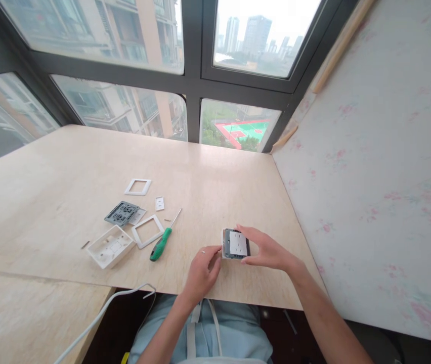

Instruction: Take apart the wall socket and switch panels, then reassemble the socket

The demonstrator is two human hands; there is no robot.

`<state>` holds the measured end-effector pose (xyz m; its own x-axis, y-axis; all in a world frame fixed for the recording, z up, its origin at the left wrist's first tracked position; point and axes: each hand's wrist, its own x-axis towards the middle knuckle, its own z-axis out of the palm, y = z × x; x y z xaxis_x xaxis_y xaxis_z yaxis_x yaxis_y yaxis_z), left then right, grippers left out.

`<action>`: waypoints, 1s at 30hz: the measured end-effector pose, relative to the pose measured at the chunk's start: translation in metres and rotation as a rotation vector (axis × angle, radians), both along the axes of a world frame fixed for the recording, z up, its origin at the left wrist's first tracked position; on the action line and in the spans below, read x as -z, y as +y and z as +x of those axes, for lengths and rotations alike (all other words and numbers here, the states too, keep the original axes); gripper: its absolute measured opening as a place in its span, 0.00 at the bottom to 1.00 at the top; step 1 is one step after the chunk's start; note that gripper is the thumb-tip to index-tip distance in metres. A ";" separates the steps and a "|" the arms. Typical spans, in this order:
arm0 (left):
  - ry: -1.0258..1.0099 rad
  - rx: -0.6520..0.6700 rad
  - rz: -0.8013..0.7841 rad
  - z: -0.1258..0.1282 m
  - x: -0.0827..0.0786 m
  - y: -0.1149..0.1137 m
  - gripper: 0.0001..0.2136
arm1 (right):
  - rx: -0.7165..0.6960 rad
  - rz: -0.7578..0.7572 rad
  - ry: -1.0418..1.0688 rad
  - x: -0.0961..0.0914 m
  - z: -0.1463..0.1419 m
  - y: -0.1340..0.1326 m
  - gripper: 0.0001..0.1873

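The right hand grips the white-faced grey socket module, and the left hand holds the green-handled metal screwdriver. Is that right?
Not quite: the green-handled metal screwdriver isn't in the left hand; the head view shows it lying on the pale wooden tabletop. The right hand does grip the white-faced grey socket module.

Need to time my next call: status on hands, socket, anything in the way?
Right hand gripping socket; left hand at its left edge. Socket face up, grey surround bare. Screwdriver lies left, apart from both hands.
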<state>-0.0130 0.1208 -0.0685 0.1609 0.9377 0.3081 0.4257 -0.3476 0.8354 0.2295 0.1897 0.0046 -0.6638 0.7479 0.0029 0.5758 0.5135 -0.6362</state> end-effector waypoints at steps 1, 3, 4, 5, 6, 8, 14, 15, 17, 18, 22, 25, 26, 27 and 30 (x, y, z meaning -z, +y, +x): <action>0.004 0.004 -0.002 0.000 0.000 0.000 0.12 | -0.004 0.017 -0.014 -0.001 -0.001 0.001 0.49; 0.013 0.005 -0.004 0.000 -0.001 0.000 0.12 | -0.013 0.042 -0.041 -0.003 -0.005 0.003 0.48; 0.017 0.002 -0.002 0.000 -0.001 0.000 0.12 | -0.019 0.049 -0.053 -0.004 -0.006 0.003 0.47; 0.021 -0.001 0.001 0.000 -0.001 0.001 0.12 | -0.025 0.054 -0.064 -0.005 -0.008 0.004 0.48; 0.023 -0.004 0.005 0.000 -0.002 0.001 0.12 | -0.034 0.058 -0.071 -0.006 -0.009 0.004 0.48; 0.026 -0.008 0.012 0.001 -0.002 0.002 0.12 | -0.055 0.062 -0.071 -0.005 -0.010 0.005 0.49; 0.040 -0.012 0.012 0.001 -0.001 0.003 0.12 | -0.062 0.064 -0.039 0.003 -0.007 0.005 0.49; 0.044 -0.013 0.010 0.001 -0.001 0.003 0.12 | -0.063 0.059 -0.037 0.004 -0.006 0.004 0.49; 0.050 -0.015 0.007 0.001 0.000 0.003 0.12 | -0.063 0.054 -0.032 0.006 -0.004 0.003 0.50; 0.049 -0.016 0.006 0.001 0.000 0.003 0.13 | -0.061 0.054 -0.030 0.007 -0.004 0.003 0.49; 0.022 -0.032 -0.022 0.001 -0.002 0.001 0.15 | -0.028 0.055 -0.031 0.010 0.000 -0.001 0.48; 0.005 0.015 -0.066 -0.001 -0.007 0.001 0.23 | 0.011 0.028 -0.028 0.015 0.004 -0.004 0.47; -0.002 0.044 -0.080 -0.003 -0.009 0.002 0.26 | 0.027 0.020 -0.018 0.017 0.006 -0.005 0.48; -0.012 0.071 -0.090 -0.004 -0.011 0.003 0.28 | 0.045 0.013 -0.005 0.020 0.007 -0.006 0.49; -0.044 0.117 -0.096 -0.007 -0.015 0.009 0.30 | 0.117 -0.014 0.045 0.028 0.012 -0.010 0.53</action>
